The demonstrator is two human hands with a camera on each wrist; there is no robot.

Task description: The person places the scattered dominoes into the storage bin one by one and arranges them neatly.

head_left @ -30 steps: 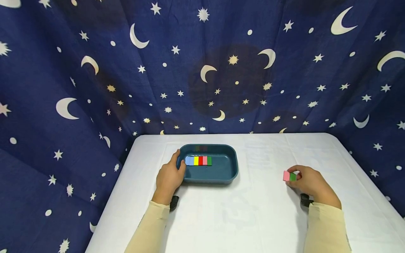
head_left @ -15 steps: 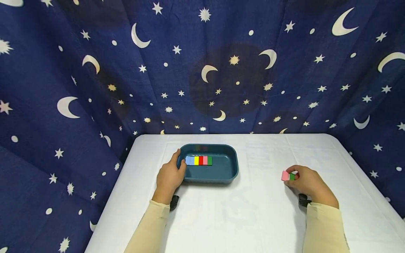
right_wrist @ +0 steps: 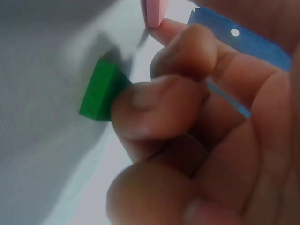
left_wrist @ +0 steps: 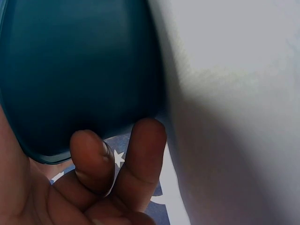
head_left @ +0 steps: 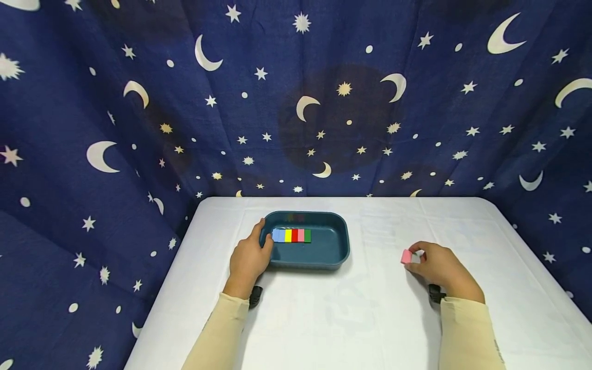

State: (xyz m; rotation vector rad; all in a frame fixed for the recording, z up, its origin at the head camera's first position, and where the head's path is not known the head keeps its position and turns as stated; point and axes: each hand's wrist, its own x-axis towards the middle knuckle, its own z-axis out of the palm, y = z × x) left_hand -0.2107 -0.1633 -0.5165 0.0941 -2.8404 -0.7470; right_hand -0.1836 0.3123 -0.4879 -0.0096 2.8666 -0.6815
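Note:
A teal tray (head_left: 324, 257) stands on the white table, its left end gripped by my left hand (head_left: 247, 259). In the left wrist view, fingertips (left_wrist: 149, 140) lie against the tray's outer wall. On the right, my right hand (head_left: 441, 264) pinches a pink block (head_left: 406, 256) between thumb and forefinger. The right wrist view has that pink block (right_wrist: 154, 11) at its top edge. A green block (right_wrist: 104, 91) is there at a curled fingertip, close over the cloth; from the head, only a green sliver shows behind the forefinger.
Inside the tray is a row of blocks (head_left: 294, 235) in blue, yellow, red, pink and green. White cloth (head_left: 365, 318) covers the table. A dark blue curtain (head_left: 259, 128) with moons and stars hangs behind and at the sides.
My right hand has shifted left with the pink block. The green block, earlier seen right beside the pink one, is now mostly hidden behind the fingers. My left hand stays at the tray.

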